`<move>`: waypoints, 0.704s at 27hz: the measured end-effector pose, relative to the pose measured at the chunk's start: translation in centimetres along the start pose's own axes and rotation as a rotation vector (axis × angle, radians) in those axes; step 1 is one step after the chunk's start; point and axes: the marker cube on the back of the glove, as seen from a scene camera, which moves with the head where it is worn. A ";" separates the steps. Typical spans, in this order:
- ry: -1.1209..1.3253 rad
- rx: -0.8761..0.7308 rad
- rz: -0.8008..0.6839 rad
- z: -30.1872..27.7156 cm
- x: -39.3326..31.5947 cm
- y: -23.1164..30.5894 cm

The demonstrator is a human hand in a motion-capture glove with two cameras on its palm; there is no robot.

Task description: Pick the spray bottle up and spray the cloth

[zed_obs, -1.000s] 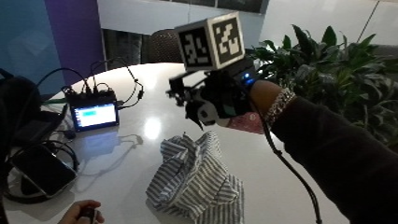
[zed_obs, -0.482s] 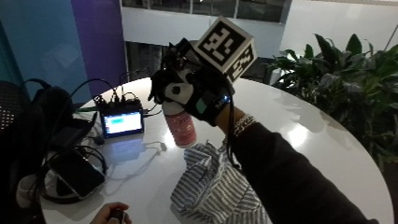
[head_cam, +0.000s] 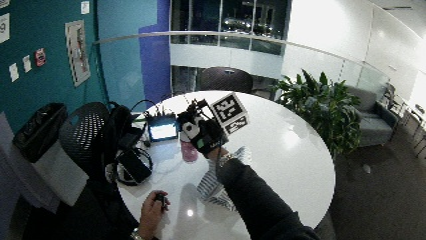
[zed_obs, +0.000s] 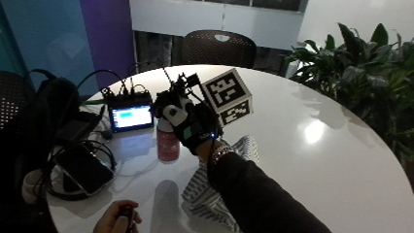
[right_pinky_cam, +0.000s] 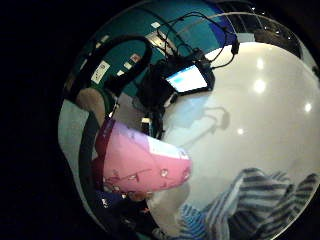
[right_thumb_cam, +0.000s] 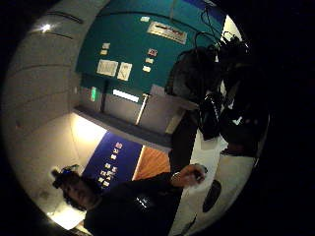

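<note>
Left of the bottle (zed_obs: 168, 145): a lit screen (zed_obs: 131, 117) among cables, farther left a dark bag (zed_obs: 55, 104). Pink, upright on the white table (zed_obs: 336, 145). Right beside its top, the gloved hand (zed_obs: 184, 121), back to the camera; fingers hidden, so grip cannot be told, nor contact. Just right of the bottle and nearer the person, a crumpled striped cloth (zed_obs: 210, 199) under the sleeve. Near the table's front edge, left of the cloth, a bare hand (zed_obs: 118, 221) holding a small dark object.
</note>
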 end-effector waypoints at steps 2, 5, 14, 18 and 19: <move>0.007 0.003 0.002 0.4 0.5 0.0; 0.022 0.002 0.002 0.9 1.1 0.1; 0.057 0.001 -0.032 1.7 1.5 0.6; 0.066 0.035 -0.040 1.5 1.6 1.0; 0.064 0.041 -0.042 1.5 1.6 1.0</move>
